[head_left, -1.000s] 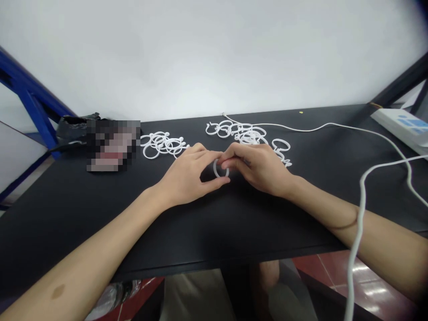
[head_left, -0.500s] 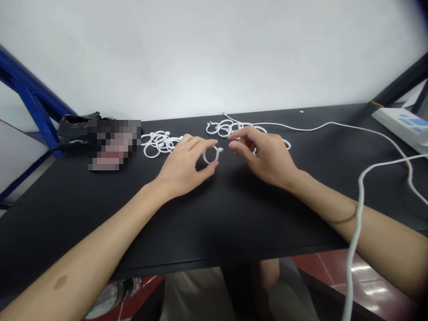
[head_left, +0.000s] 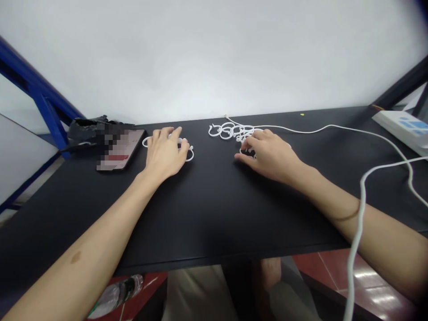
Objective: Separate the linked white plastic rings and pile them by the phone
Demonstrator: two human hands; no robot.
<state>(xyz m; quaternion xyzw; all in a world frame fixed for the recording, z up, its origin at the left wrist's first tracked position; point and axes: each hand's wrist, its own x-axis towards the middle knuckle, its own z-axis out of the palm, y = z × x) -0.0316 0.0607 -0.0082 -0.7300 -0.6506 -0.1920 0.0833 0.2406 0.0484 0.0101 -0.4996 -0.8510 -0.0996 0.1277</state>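
Observation:
My left hand (head_left: 165,154) rests over the left group of white plastic rings (head_left: 145,141), its fingers spread and largely covering them. One white ring (head_left: 192,156) with a small knob on it sticks out beside the left thumb. At the right group of thin white rings (head_left: 227,131), my right hand (head_left: 270,154) reaches low over the near side. The thumb and curled fingers there are apart, with white pieces partly visible between and behind them. Whether those fingertips touch a ring is hidden.
A phone (head_left: 129,149) lies at the left by a crumpled black bag (head_left: 85,131). A white cable (head_left: 310,132) crosses the black table (head_left: 207,218) to the right, and a thicker loop hangs over my right forearm. A white box (head_left: 403,127) stands at the right edge.
My left hand has moved left from the middle to the left group, and the ring it held now lies by its thumb. My right hand has lowered slightly right onto the right group.

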